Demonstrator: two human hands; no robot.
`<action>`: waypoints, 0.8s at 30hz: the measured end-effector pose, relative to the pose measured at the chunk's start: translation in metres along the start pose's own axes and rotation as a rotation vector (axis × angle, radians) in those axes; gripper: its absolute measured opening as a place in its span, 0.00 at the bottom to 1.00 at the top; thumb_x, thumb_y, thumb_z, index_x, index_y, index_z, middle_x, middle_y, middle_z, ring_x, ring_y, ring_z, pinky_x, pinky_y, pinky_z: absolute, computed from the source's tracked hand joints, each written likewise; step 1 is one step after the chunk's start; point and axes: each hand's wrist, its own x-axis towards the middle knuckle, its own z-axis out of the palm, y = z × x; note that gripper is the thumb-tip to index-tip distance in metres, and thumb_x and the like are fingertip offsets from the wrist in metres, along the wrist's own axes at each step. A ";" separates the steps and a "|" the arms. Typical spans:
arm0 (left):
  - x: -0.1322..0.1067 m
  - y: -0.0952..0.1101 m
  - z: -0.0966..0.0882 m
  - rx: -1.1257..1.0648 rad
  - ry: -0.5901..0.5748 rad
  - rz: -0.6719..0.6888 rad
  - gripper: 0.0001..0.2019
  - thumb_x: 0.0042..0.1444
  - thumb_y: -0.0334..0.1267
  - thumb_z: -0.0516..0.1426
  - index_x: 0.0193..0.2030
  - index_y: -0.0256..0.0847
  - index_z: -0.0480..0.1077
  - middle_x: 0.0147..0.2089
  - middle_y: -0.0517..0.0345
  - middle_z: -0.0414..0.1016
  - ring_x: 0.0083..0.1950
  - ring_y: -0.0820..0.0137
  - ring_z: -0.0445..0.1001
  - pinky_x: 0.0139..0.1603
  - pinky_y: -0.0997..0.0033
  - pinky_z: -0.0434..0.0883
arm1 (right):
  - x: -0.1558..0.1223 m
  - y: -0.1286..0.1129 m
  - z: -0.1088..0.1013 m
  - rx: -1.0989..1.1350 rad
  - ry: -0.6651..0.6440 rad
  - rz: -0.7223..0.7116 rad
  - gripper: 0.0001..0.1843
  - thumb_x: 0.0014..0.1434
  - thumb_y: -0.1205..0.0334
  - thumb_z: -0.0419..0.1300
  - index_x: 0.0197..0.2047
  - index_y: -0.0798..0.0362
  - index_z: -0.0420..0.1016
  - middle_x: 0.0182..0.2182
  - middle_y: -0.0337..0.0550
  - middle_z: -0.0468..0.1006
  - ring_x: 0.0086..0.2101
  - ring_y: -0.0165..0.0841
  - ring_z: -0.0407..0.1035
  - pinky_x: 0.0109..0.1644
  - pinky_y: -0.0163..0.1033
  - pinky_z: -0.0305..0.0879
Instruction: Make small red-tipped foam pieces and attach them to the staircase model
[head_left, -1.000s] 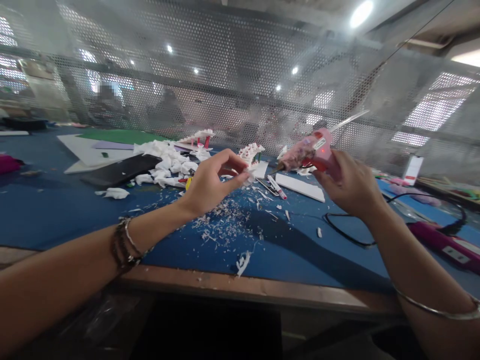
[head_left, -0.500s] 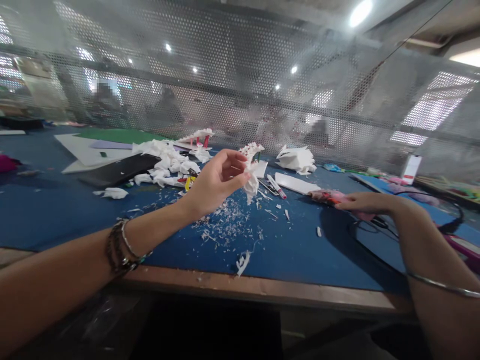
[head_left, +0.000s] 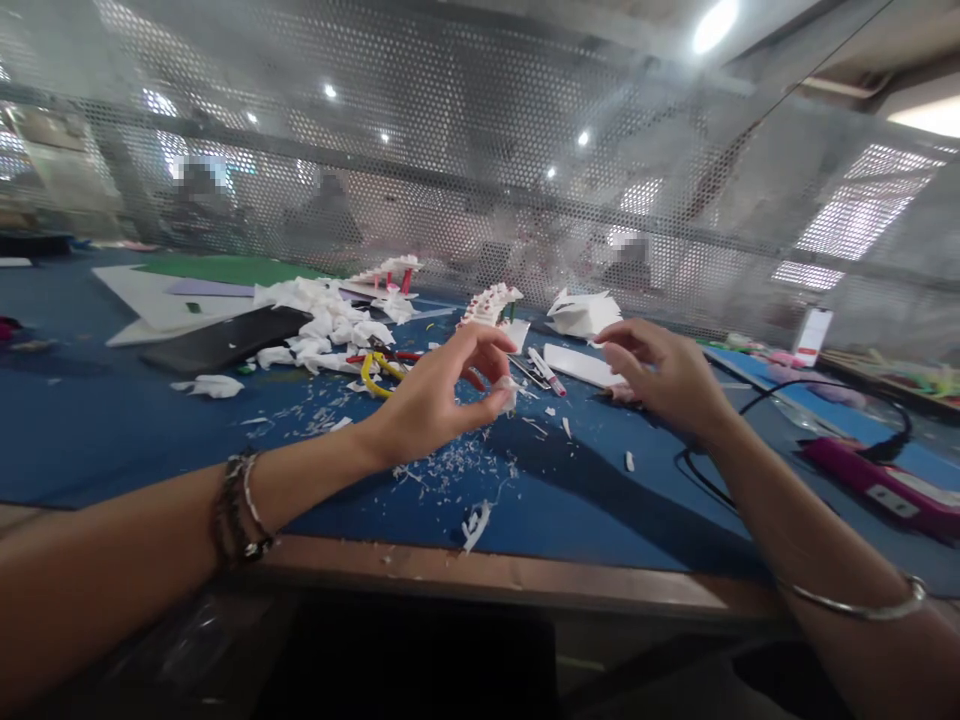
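My left hand [head_left: 442, 392] is raised over the blue table [head_left: 112, 420], its fingers curled round a small white foam piece [head_left: 507, 388] pinched at the fingertips. My right hand [head_left: 664, 375] hovers close by on the right, fingers loosely bent and apart, holding nothing. Just behind and under the right hand lies the pink glue gun [head_left: 621, 393], mostly hidden by it. White foam shavings [head_left: 450, 465] are scattered on the table below both hands.
A pile of white scraps [head_left: 322, 320], a black slab [head_left: 225, 340], yellow-handled pliers [head_left: 375, 370], a pen [head_left: 546, 370], white foam blocks [head_left: 581, 312] and a small white model [head_left: 491, 303] lie behind. A black cable [head_left: 712, 480] and magenta device [head_left: 877, 480] sit right. Perforated metal screen [head_left: 480, 180] backs the table.
My right hand laid the glue gun down on the table, let go of it and rose toward the left hand. The left hand lowered a little with the white piece.
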 end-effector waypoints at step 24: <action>0.000 0.005 0.005 -0.161 -0.069 0.027 0.15 0.50 0.31 0.53 0.46 0.37 0.56 0.35 0.57 0.69 0.36 0.75 0.70 0.39 0.75 0.69 | -0.016 -0.046 0.024 0.400 -0.163 -0.211 0.06 0.52 0.63 0.55 0.35 0.54 0.66 0.29 0.38 0.71 0.30 0.25 0.66 0.34 0.32 0.64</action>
